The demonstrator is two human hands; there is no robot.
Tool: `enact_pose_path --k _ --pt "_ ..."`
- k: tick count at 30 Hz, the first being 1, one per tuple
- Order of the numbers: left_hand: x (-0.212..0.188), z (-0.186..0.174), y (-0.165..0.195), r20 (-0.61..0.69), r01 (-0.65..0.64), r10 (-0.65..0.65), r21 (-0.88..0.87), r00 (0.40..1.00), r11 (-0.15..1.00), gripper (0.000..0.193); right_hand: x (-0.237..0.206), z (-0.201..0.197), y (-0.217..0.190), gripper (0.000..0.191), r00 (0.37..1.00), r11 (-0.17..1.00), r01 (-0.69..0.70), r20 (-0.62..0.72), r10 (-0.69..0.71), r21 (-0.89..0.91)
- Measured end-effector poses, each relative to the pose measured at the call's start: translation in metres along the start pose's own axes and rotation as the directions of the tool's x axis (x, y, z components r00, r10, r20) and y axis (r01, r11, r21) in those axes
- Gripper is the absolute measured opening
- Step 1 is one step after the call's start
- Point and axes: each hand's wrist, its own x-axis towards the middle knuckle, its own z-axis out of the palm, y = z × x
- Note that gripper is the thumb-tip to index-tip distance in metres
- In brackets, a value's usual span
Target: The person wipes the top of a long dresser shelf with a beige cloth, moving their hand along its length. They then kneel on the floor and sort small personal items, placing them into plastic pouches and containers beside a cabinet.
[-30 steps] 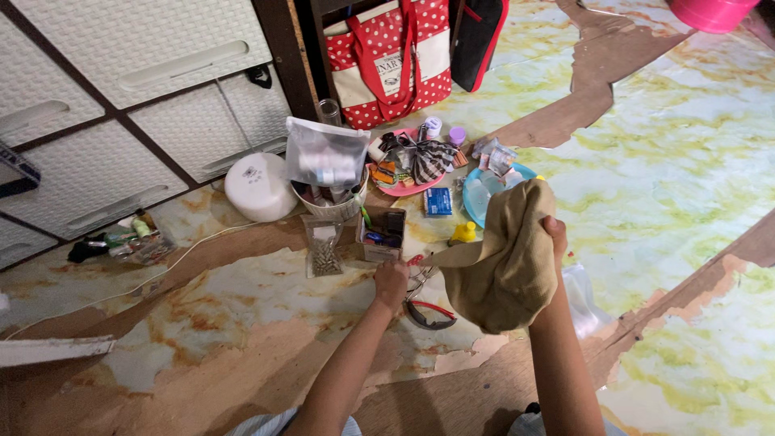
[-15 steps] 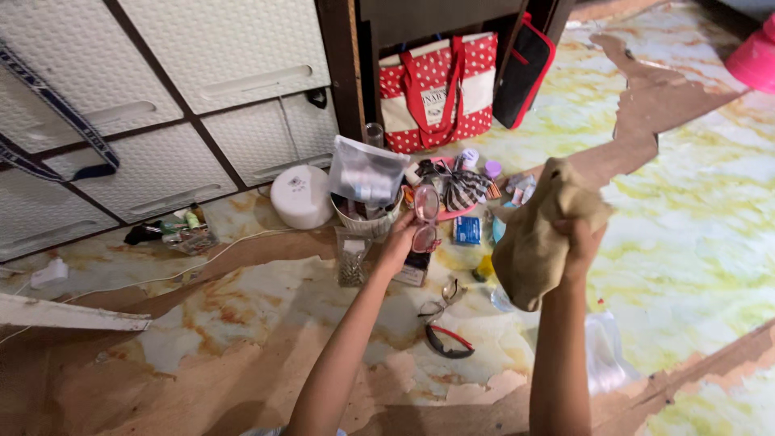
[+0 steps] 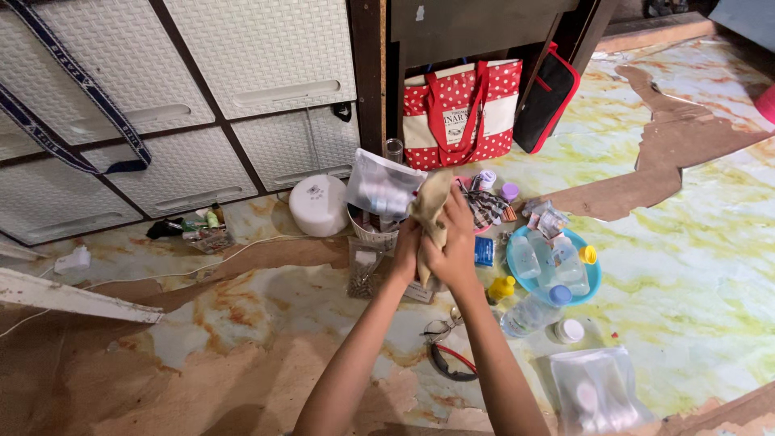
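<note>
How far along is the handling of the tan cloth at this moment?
Done: nothing looks put away; small bottles sit in the round blue plastic tray. In hand: both the left hand and right hand grip the crumpled tan cloth, bunched between them. Left: the cloth is not yet folded flat or set down.

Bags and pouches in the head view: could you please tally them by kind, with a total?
Red polka-dot tote bag: 1
Black bag with red trim: 1
Clear zip pouches: 2
Tan cloth pouch, held by left hand and right hand: 1
Total: 5
</note>
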Motion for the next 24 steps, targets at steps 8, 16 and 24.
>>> enact_pose_path --k 8,16,24 --pt "-0.003 -0.011 -0.005 -0.038 -0.155 0.165 0.189 0.986 0.97 0.03 0.005 0.002 -0.023 0.04 0.996 0.991 0.042 -0.078 -0.052 -0.128" --pt "0.011 -0.016 0.007 -0.092 -0.12 0.13 0.104 0.987 0.987 0.031 -0.023 0.021 -0.006 0.034 0.987 0.993 0.042 -0.15 -0.058 -0.108" --pt "0.018 -0.035 0.026 -0.132 -0.11 0.133 0.167 0.982 0.98 0.029 -0.037 0.02 0.03 0.016 0.731 0.663 -0.603 -0.025 0.682 0.443"
